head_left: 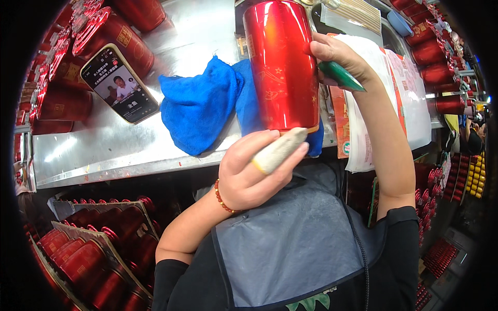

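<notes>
1. A shiny red metal canister [282, 65] with gold star marks is held upright above the front edge of a steel worktable [104, 147], just in front of the person's chest.
2. Its lower end is gripped from below by the left hand [254, 173]; the fingers are curled around the base, and one finger is wrapped in a beige finger cot [279, 150].
3. Its upper right side is pressed by the right hand [340, 59], in which a green marker-like tool [341, 76] is also clasped.
4. A crumpled blue cloth [199, 106] is seen on the table, just behind and left of the canister.
5. A smartphone [119, 83] with a lit screen is propped against red canisters [111, 33] at far left.
6. A stack of printed paper sheets [386, 98] is seen at right.
7. More red canisters are boxed in cardboard trays [88, 249] below the table, at lower left.
8. A grey apron [295, 243] is worn.
</notes>
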`<state>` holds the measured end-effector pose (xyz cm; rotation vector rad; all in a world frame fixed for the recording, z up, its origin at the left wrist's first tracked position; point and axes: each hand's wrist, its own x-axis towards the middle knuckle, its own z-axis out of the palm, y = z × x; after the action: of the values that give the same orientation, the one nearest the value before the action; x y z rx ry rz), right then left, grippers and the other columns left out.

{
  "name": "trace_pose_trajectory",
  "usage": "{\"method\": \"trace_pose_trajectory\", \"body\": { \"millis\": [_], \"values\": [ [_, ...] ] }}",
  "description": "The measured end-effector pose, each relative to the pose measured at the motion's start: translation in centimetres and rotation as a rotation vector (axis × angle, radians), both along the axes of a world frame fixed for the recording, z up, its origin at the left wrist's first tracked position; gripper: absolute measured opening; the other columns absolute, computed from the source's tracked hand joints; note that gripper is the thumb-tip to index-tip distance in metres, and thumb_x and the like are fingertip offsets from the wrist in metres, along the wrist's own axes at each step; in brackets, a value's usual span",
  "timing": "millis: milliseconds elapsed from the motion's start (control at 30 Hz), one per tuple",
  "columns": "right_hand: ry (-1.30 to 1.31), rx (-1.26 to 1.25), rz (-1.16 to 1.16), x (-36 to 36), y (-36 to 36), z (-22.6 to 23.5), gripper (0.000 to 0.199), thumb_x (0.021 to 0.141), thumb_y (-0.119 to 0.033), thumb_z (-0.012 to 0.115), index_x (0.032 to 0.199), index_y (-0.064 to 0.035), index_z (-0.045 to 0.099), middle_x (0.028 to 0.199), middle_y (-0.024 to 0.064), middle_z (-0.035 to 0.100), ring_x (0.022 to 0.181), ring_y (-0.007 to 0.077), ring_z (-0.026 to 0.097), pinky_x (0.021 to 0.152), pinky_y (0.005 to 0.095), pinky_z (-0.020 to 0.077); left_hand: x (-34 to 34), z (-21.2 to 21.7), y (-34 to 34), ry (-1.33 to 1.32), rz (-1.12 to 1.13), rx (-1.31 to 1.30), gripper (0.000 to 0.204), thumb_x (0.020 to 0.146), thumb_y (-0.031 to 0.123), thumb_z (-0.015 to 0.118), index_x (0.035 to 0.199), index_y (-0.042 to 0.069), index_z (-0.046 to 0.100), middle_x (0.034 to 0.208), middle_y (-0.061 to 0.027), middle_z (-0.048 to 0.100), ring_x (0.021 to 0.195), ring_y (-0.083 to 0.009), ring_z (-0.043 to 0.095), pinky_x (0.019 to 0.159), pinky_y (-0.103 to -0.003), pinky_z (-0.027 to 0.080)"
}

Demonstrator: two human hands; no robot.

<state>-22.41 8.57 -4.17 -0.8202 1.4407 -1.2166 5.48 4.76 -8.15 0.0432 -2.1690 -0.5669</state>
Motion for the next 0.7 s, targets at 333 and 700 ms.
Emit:
{"method": "trace_pose_trajectory", "body": {
  "millis": [333,700],
  "values": [
    [-0.043,-0.021,-0.039,-0.7,-1.5,-0.8,0.05,0.083,-0.051,0.08,0.103,-0.0069,0.065,0.066,0.0008,0.063,0.048,0.0056,0.057,0.039,0.0162,0.038,0.6,0.3,-0.6,0.013,-0.002,0.057,0.046,0.07,-0.004,0.074,0.115,0.006,0.076,0.118,-0.0116,0.072,0.107,-0.0288,0.068,0.086,-0.036,0.058],
    [-0.001,0.053,0.106,-1.0,-0.6,0.6,0.083,0.077,-0.063,0.082,0.129,-0.0035,0.059,0.101,0.0068,0.07,0.074,0.0042,0.067,0.052,0.0157,0.0506,0.1,0.9,-0.6,0.03,-0.001,0.071,0.041,0.071,-0.007,0.076,0.11,0.005,0.077,0.114,-0.0121,0.073,0.1,-0.0278,0.07,0.083,-0.035,0.059]
  ]
}}
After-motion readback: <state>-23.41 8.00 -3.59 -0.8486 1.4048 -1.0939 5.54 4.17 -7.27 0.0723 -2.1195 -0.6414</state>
